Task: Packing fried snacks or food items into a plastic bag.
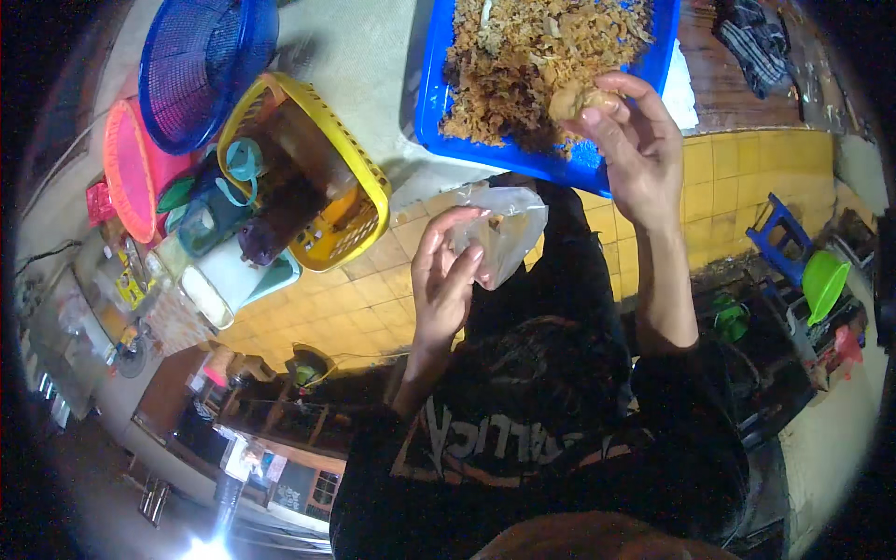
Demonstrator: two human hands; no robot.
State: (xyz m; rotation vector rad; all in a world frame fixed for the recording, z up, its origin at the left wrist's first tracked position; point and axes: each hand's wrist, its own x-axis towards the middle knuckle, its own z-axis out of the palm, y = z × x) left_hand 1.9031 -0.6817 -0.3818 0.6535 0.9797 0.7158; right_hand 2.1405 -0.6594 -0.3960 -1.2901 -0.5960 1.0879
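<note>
In my left hand [444, 273] is a clear plastic bag [514, 234], its mouth spread and facing up. A small brownish bit shows inside the bag. My right hand [630, 147] pinches a pale golden fried piece [575, 103] between thumb and fingers, over the near right corner of a blue plastic tray [476, 155]. Crumbly golden-brown fried food [518, 77] is heaped in that tray, darker on the near left side. The held piece is apart from the bag, up and to its right.
Left of the tray stand a yellow plastic basket [381, 203] with bottles and bags, a blue mesh basket [203, 63] and a pink basin [133, 175]. A striped cloth [752, 56] lies at the right. A blue stool [780, 227] and green bowl [824, 283] are farther right.
</note>
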